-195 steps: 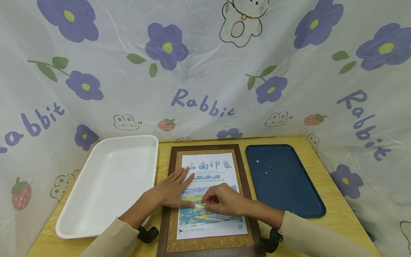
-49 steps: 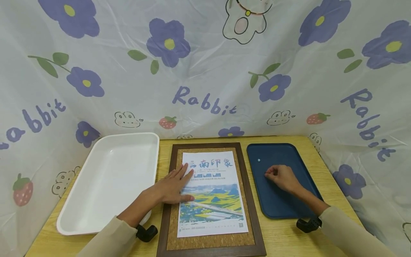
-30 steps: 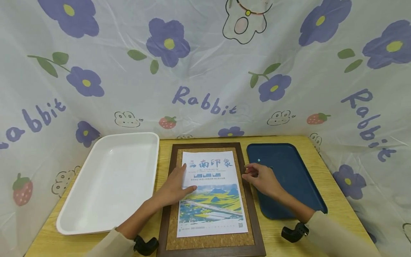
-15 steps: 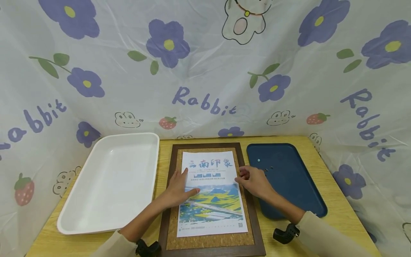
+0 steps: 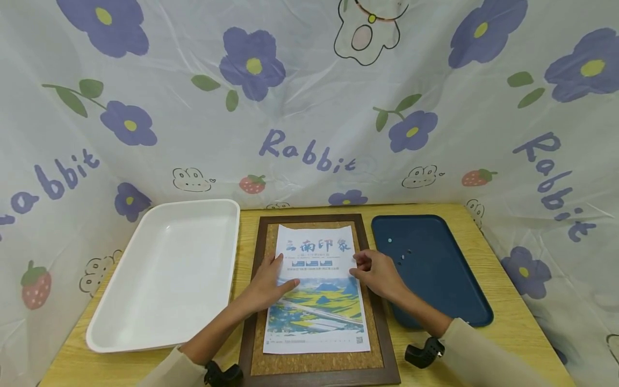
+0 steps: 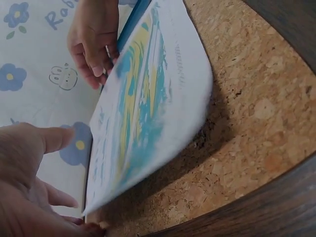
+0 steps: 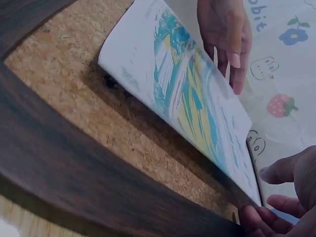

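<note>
A printed paper poster (image 5: 316, 309), with large characters above a blue and yellow landscape, is over a cork board (image 5: 314, 368) in a dark wooden frame (image 5: 379, 322). Both wrist views show its near edge raised, with a shadow beneath. My left hand (image 5: 268, 282) is at the poster's left edge, fingertips at the edge and thumb spread over the print. At the right edge is my right hand (image 5: 382, 274), fingers bent; in the right wrist view its fingertips (image 7: 252, 219) meet the edge while the thumb stands off from the paper.
A deep white tray (image 5: 162, 341) stands left of the board. To the right, a dark blue tray (image 5: 435, 290) holds several tiny pin-like pieces (image 5: 403, 257). All rest on a wooden table (image 5: 471, 231) backed by a flower-printed cloth (image 5: 309, 107).
The shiny tack at the poster's lower left corner is gone from there. My right hand has moved from the blue tray to the poster's right edge. The poster has lifted and shifted slightly.
</note>
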Demonstrator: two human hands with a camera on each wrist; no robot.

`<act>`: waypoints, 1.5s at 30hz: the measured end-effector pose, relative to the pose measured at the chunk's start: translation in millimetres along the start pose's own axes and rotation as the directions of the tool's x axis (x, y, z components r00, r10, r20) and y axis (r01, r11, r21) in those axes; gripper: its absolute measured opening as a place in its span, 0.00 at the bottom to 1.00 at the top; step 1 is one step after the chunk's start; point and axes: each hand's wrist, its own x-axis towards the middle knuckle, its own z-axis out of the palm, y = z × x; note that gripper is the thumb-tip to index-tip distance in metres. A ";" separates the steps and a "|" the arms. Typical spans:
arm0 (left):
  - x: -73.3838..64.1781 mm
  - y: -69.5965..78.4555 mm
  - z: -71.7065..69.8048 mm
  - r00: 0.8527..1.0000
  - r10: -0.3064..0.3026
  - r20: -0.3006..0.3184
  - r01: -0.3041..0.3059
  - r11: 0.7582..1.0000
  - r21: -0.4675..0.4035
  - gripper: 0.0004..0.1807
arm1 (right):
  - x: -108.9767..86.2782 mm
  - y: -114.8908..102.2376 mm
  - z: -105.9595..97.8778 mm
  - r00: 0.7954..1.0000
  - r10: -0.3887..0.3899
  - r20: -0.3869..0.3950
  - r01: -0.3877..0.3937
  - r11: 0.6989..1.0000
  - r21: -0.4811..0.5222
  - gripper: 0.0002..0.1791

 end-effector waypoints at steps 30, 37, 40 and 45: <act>-8.9 -0.1 -57.4 0.987 0.006 -0.158 -0.018 0.997 -0.079 0.31 | 31.9 -50.7 -7.1 1.000 -0.023 0.006 0.022 0.986 0.164 0.13; -18.4 -3.9 -90.8 0.985 -0.012 -0.173 0.005 0.999 -0.044 0.31 | 46.2 -80.8 3.9 0.993 -0.117 0.027 0.107 0.968 0.227 0.15; -24.7 -6.3 -105.6 0.983 -0.013 -0.181 0.010 1.000 -0.017 0.32 | 52.3 -94.5 14.0 0.989 -0.136 0.059 0.115 0.956 0.271 0.16; -34.9 -14.6 -132.9 0.979 -0.029 -0.202 0.039 0.998 0.047 0.33 | 65.2 -120.1 29.8 0.985 -0.132 0.111 0.085 0.933 0.350 0.17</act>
